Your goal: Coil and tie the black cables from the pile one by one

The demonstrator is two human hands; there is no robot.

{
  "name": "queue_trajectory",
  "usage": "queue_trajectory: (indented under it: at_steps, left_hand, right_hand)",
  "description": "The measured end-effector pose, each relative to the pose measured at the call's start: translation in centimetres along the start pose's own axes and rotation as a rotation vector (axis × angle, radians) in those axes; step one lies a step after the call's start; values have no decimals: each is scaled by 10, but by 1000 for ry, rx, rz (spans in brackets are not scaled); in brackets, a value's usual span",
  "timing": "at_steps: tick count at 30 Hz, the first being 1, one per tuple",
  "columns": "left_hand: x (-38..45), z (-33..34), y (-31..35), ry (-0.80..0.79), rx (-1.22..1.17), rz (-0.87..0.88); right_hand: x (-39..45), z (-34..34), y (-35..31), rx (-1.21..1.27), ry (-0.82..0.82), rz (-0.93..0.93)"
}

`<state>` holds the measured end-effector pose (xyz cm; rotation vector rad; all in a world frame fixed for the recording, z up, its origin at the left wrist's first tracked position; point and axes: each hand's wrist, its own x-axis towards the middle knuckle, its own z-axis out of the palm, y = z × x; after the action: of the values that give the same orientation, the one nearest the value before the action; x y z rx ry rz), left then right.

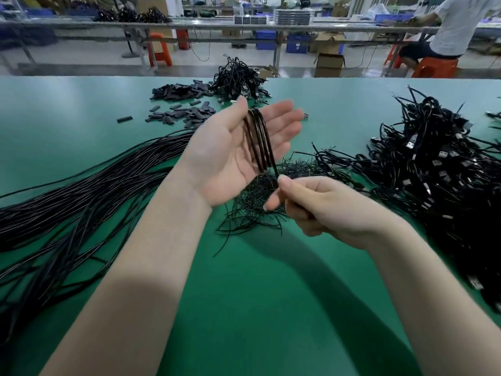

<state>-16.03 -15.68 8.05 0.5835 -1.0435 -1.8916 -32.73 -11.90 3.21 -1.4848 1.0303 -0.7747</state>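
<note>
My left hand is raised palm up over the green table, fingers spread, with a black cable wound in several loops around it. My right hand is below and to the right, its thumb and fingers pinched on the cable's end where it leaves the loops. A long pile of straight black cables runs along the left of the table. Under my hands lies a heap of thin black tie wires.
A big pile of coiled cables with USB plugs fills the right side. Short black sleeves and a smaller bundle of cables lie at the far edge. A person sits at another bench beyond.
</note>
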Motion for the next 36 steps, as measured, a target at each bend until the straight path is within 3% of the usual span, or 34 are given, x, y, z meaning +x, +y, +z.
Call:
queue_trajectory:
  at_steps: [4, 7, 11, 16, 20, 22, 25, 30, 36]
  left_hand:
    - [-3, 7, -4, 31, 129, 4]
    - [0, 10, -9, 34, 249, 0]
    - [1, 14, -17, 8, 308, -39]
    - [2, 15, -22, 49, 396, -8]
    - [2, 16, -22, 77, 336, -12]
    - [1, 18, -25, 70, 302, -40]
    - [1, 23, -26, 74, 207, -89]
    - [3, 25, -22, 130, 72, -16]
    - [0, 28, -21, 72, -70, -50]
  right_hand:
    - [5, 1, 10, -111, 205, 14]
    - [3, -2, 7, -195, 141, -49]
    - [1, 7, -4, -84, 127, -144]
    - [-2, 5, -5, -562, 325, 38]
    - [1, 11, -9, -110, 267, -183]
    - [3, 16, -10, 1, 282, -205]
    - [6, 14, -6, -14, 295, -173]
    - [3, 10, -8, 42, 201, -128]
    - [5, 14, -4, -177, 181, -183]
